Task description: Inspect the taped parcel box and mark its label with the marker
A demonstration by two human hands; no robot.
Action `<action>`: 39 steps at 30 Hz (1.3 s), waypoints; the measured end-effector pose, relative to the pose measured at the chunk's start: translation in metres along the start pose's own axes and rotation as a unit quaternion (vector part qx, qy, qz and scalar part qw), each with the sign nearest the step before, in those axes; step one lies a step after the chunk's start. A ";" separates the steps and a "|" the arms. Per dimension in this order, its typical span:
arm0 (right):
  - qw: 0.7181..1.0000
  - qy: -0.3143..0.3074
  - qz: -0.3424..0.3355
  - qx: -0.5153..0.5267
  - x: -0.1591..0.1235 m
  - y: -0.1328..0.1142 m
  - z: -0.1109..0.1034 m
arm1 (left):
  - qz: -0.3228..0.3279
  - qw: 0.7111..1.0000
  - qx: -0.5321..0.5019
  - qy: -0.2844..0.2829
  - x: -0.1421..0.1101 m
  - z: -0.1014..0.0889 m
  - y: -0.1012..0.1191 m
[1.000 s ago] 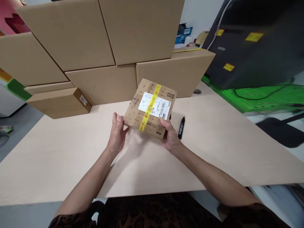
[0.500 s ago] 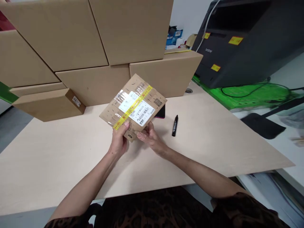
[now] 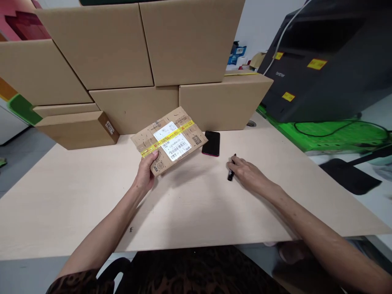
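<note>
Fingers point(image 3: 154, 155) of the left hand point(image 3: 143, 174) are clamped, in the head view, on the lower-left edge of the parcel point(image 3: 170, 141), thumb on the upper face, the rest hidden beneath. The parcel is held tilted above the bench point(image 3: 190, 204), at the centre of the frame. Walls appear to be stiff cardboard; held one-handed by one edge, it is judged light. The yellow tape point(image 3: 183, 128) looks smooth and may slip under a thumb. Contents are not visible; fragility cannot be determined. Sound holds: the edge presently gripped, or two opposite edges, clear of the white label point(image 3: 179, 148).

Right of centre, the right hand point(image 3: 248, 173) has its fingers over the upper part of a black marker point(image 3: 230, 175); whether they are fully closed cannot be told. The marker is judged light, rigid and liable to roll; grip by the barrel. A dark phone point(image 3: 212, 143) lies flat beside the parcel's right corner, its glossy face likely slippery and breakable.
</note>
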State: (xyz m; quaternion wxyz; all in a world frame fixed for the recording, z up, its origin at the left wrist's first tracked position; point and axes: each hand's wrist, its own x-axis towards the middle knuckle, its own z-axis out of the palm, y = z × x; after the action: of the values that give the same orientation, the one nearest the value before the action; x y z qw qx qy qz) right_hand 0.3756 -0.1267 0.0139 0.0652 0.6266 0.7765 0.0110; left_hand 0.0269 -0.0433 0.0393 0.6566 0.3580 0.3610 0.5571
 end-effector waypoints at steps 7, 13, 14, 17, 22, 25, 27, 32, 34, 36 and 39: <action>0.970 0.138 0.022 0.201 0.007 -0.008 0.002 | -0.012 0.999 0.050 -0.003 -0.011 -0.008 0.010; 0.754 0.367 0.076 0.539 0.012 -0.047 -0.023 | -0.044 0.995 0.087 -0.014 -0.008 -0.015 0.015; 0.708 0.392 0.067 0.584 0.013 -0.055 -0.029 | -0.052 0.994 0.093 -0.018 -0.007 -0.016 0.015; 0.638 0.396 0.033 0.659 0.020 -0.073 -0.045 | -0.071 0.992 0.105 -0.017 -0.006 -0.018 0.016; 0.649 0.384 0.012 0.657 0.032 -0.091 -0.059 | -0.067 0.992 0.107 -0.020 -0.006 -0.017 0.015; 0.695 0.380 0.005 0.610 0.035 -0.099 -0.063 | -0.064 0.992 0.108 -0.029 -0.007 -0.017 0.015; 0.712 0.382 -0.004 0.589 0.037 -0.103 -0.066 | -0.062 0.991 0.113 -0.038 -0.006 -0.017 0.015; 0.747 0.367 -0.034 0.554 0.039 -0.105 -0.067 | -0.063 0.990 0.116 -0.048 -0.005 -0.018 0.015; 0.758 0.359 -0.039 0.543 0.038 -0.103 -0.069 | -0.067 0.990 0.112 -0.049 -0.005 -0.018 0.016; 0.754 0.372 -0.040 0.540 0.036 -0.101 -0.072 | -0.069 0.990 0.111 -0.048 -0.005 -0.018 0.016; 0.736 0.400 -0.041 0.545 0.035 -0.100 -0.076 | -0.069 0.990 0.117 -0.042 -0.004 -0.020 0.015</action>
State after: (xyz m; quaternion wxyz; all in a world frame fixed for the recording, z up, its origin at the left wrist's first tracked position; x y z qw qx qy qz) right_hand 0.2629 -0.1093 0.0766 -0.6036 0.4601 0.6294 -0.1668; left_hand 0.0022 -0.0437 0.0433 0.6617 0.4293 0.4196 0.4492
